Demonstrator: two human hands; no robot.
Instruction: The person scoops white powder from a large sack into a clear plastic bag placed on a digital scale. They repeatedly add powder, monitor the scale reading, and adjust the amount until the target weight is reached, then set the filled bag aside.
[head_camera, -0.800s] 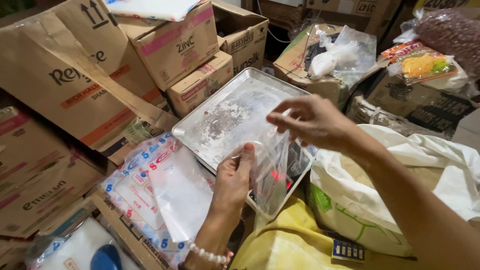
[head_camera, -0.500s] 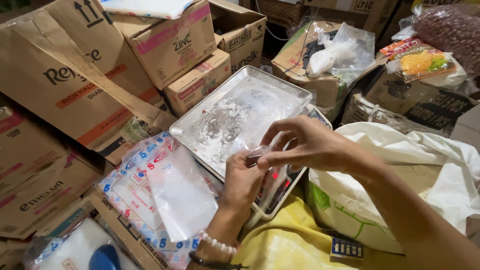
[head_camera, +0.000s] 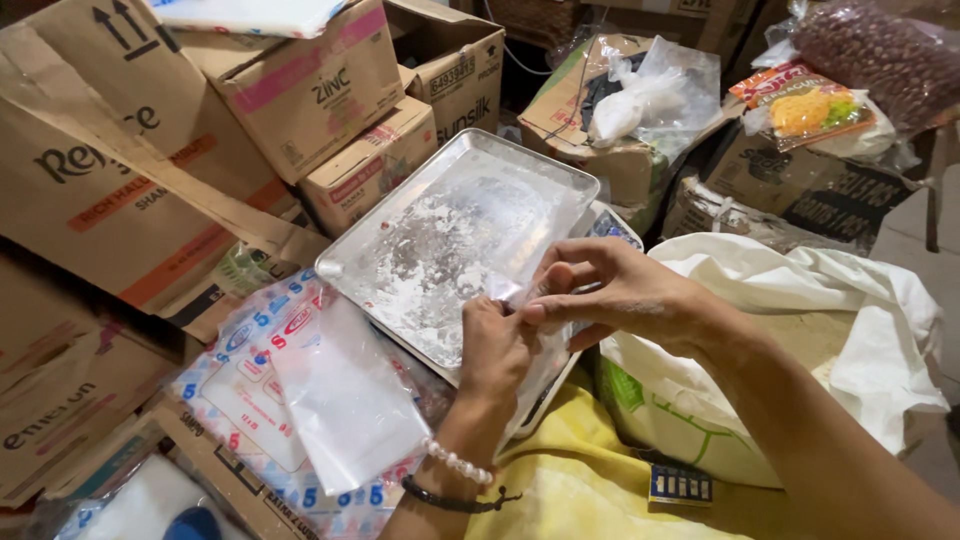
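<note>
Both my hands meet over the near edge of a metal tray (head_camera: 400, 230) dusted with white powder. My left hand (head_camera: 497, 350) pinches the top of a small clear plastic bag (head_camera: 545, 365) that hangs down in front of the tray. My right hand (head_camera: 610, 292) grips the same bag's upper edge with thumb and fingers, right against the left hand. The tray rests on a scale whose corner (head_camera: 612, 224) shows behind my right hand. A beaded bracelet and a dark band circle my left wrist.
A pack of clear plastic bags (head_camera: 300, 390) lies left of my left arm. A large white sack (head_camera: 800, 330) stands open at the right, above a yellow sack (head_camera: 580, 480). Cardboard boxes (head_camera: 300, 90) pile up behind and left. Bagged goods (head_camera: 830, 80) sit at the back right.
My right hand came down from above the tray to join my left hand on the bag's top. The bag, held open and hanging before, is now pinched between both hands.
</note>
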